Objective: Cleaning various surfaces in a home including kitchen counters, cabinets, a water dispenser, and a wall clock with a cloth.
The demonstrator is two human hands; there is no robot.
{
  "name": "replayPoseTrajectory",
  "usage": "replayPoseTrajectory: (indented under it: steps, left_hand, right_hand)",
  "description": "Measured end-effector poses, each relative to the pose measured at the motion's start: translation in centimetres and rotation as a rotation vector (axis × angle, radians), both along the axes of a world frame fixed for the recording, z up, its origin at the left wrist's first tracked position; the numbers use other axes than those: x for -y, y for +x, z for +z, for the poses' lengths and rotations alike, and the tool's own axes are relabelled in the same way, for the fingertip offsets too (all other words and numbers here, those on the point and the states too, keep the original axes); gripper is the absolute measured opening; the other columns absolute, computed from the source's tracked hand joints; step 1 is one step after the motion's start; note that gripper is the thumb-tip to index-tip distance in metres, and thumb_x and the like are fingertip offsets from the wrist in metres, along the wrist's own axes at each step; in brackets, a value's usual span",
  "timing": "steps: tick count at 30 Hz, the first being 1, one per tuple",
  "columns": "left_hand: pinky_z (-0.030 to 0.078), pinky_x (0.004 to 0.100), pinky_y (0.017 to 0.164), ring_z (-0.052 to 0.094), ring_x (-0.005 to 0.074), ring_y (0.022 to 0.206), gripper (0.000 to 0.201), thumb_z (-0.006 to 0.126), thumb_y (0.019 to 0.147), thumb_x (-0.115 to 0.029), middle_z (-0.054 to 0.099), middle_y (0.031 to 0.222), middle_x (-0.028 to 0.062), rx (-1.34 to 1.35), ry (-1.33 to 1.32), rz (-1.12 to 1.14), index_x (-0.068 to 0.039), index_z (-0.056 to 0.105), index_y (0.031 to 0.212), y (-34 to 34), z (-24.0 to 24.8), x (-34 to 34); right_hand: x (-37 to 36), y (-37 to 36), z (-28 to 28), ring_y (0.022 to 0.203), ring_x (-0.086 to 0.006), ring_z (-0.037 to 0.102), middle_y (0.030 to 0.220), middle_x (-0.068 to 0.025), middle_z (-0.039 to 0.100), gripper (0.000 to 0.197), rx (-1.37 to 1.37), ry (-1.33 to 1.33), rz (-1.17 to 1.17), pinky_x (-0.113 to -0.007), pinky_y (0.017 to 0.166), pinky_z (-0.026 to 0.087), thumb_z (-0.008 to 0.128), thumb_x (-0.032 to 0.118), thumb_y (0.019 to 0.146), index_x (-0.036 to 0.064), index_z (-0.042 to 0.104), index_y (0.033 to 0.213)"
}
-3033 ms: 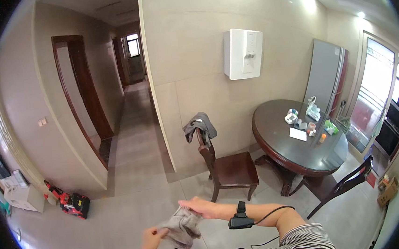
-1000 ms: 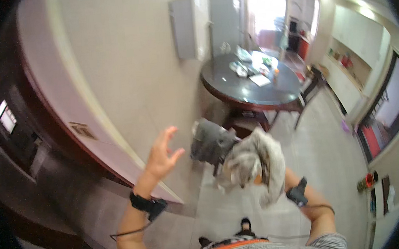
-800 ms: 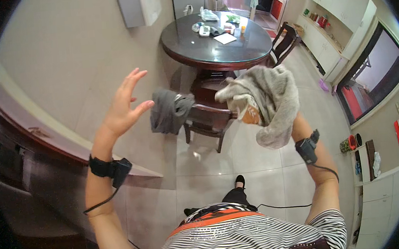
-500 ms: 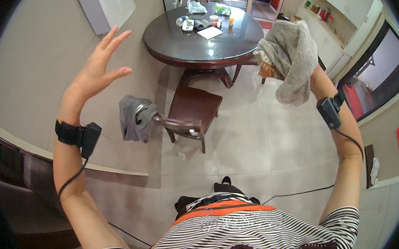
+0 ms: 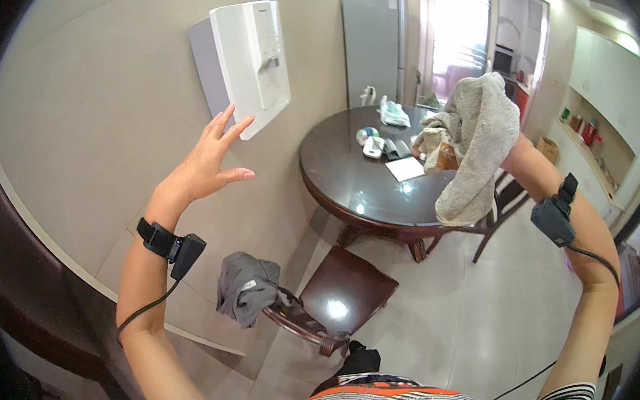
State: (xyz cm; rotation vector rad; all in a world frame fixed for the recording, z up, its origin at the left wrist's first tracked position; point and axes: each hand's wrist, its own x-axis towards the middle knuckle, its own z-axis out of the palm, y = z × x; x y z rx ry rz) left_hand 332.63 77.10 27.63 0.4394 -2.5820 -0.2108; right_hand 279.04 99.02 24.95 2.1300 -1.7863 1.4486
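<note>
Apparently handling the fuzzy light-grey fabric piece (image 5: 487,127) raised over our right hand (image 5: 514,156), its hidden grip impossible to tell, left hand (image 5: 208,164) spread empty, we likely need steadier support next.

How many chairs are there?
2. One chair is this side of the table, with a dark gray cloth over its back; the other chair is at the table's right, partly hidden behind the light gray cloth. More may be hidden.
</note>
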Motion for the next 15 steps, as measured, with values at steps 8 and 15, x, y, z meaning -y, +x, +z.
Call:
replayPoseTrajectory:
  steps: [8, 15]
  left_hand:
    - [0.028, 0.0554, 0.126, 0.018, 0.0452, 0.157, 0.104, 0.088, 0.079, -0.045, 0.013, 0.172, 0.0232, 0.039, -0.095, 0.398, -0.024, 0.032, 0.164, -3.1, 0.6, 7.0]
    - [0.029, 0.0562, 0.125, 0.018, 0.0466, 0.157, 0.106, 0.087, 0.079, -0.047, 0.010, 0.173, 0.0229, 0.151, -0.027, 0.511, -0.022, 0.029, 0.165, -3.9, -2.0, 6.2]
  right_hand:
    - [10.1, -5.3, 10.5, 0.119, -0.0214, 0.062, 0.133, -0.0104, 0.063, 0.065, -0.127, 0.147, 0.213, -0.035, 0.109, 0.048, 0.085, 0.013, 0.086, 0.0063, 0.058, 0.144]
    - [24.9, -16.8, 5.5, 0.117, -0.0212, 0.063, 0.124, -0.0093, 0.064, 0.035, 0.111, 0.179, 0.548, -0.035, 0.109, 0.051, 0.064, 0.023, 0.104, 0.0100, 0.059, 0.137]
